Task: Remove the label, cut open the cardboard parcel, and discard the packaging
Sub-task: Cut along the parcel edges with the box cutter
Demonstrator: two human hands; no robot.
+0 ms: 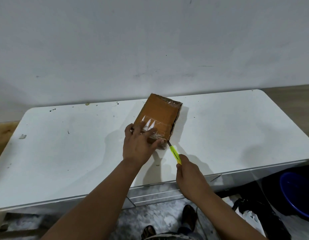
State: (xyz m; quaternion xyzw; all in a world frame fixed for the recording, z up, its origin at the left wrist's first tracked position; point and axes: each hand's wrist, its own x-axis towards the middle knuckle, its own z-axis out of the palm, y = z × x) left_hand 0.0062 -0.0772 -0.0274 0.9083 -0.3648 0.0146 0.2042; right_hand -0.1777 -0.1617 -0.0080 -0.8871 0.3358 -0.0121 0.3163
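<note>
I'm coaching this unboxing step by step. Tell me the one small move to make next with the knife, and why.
Probably draw the yellow utility knife along the parcel's right edge, away from the body. Its blade tip already sits at the near right corner, the right hand grips the handle, and the left hand pins the near end with its thumb close to the blade.

brown cardboard parcel point(159, 118) lies flat on the white counter point(63, 144), near its back edge, turned at an angle. clear tape crosses its near end and wraps the far end. its right side edge shows dark and ragged. yellow utility knife point(175, 154), blade out, has its tip touching the parcel's near right corner.
</note>
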